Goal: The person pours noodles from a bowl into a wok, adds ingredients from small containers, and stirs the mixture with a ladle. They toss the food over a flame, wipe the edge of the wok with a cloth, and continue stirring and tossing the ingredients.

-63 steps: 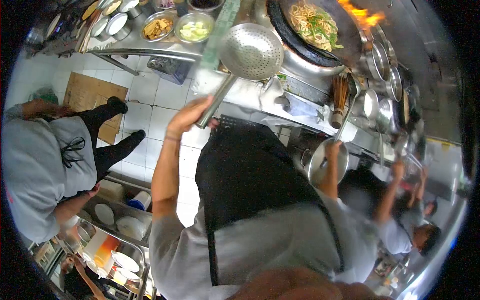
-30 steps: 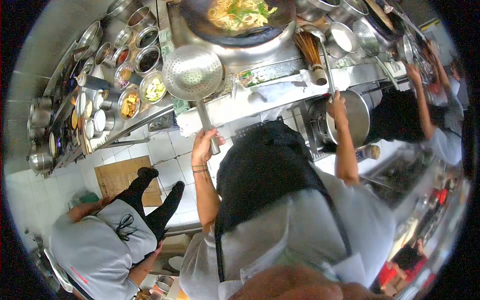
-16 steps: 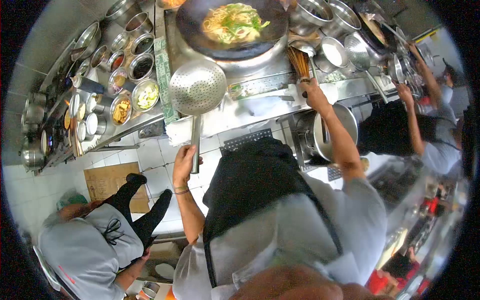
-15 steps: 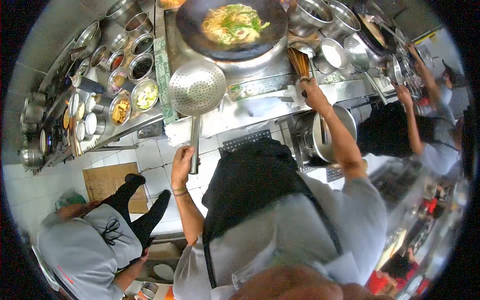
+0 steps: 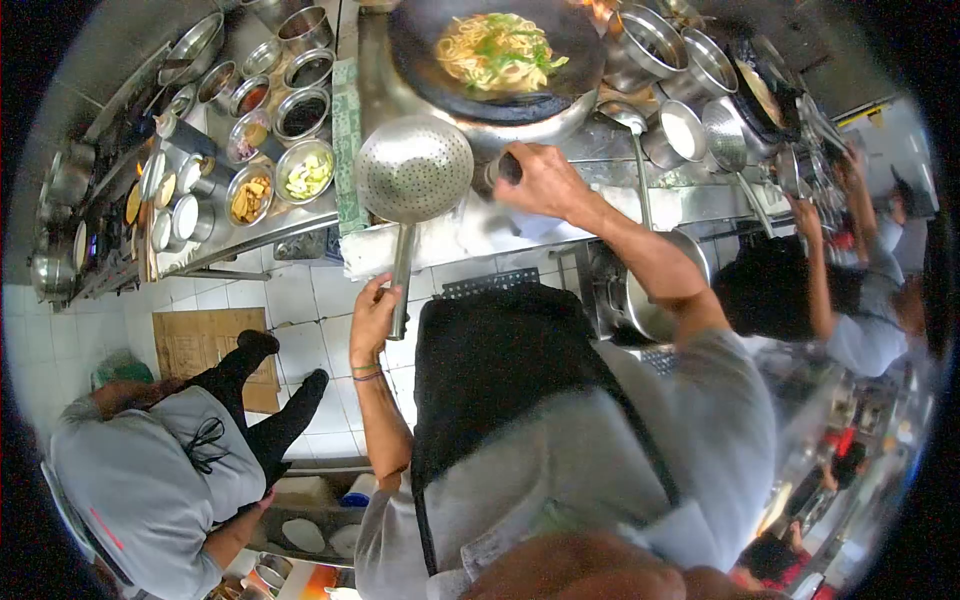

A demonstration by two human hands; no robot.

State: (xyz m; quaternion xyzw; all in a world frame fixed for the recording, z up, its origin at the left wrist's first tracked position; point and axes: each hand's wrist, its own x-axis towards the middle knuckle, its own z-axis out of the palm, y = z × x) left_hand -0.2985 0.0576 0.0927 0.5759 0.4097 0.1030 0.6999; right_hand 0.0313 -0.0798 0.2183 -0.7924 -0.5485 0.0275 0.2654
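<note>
The left hand [image 5: 372,322], near the middle of the frame, has its grip closed on the handle of a metal strainer [image 5: 415,168]. The strainer's round, holed bowl is up and away from the body, over the front edge of the steel table [image 5: 258,240] and just beside a green patterned strip [image 5: 348,150] in this view; whether the two touch cannot be told. The right hand [image 5: 548,182], right of the strainer, has its grip clamped on a short round piece [image 5: 509,168] with a dark end; the fingers and blur hide the rest. Above both hands, at the top of the frame, a dark wok [image 5: 420,65] holds noodles [image 5: 500,52] mixed with green bits. White cloth [image 5: 385,250] lies along the table's front edge below the strainer. Right of the right hand, a ladle [image 5: 624,116] lies with its handle toward the body, beside a pot of white contents [image 5: 680,133]; a second strainer [image 5: 724,136] is farther right. At upper left are a bowl of pale green pieces [image 5: 305,172] and, beside it, a bowl of golden-brown pieces [image 5: 249,195]. A large pot [image 5: 650,305] sits below the table edge, partly behind the right forearm. Another person [image 5: 150,480] is at lower left.
</note>
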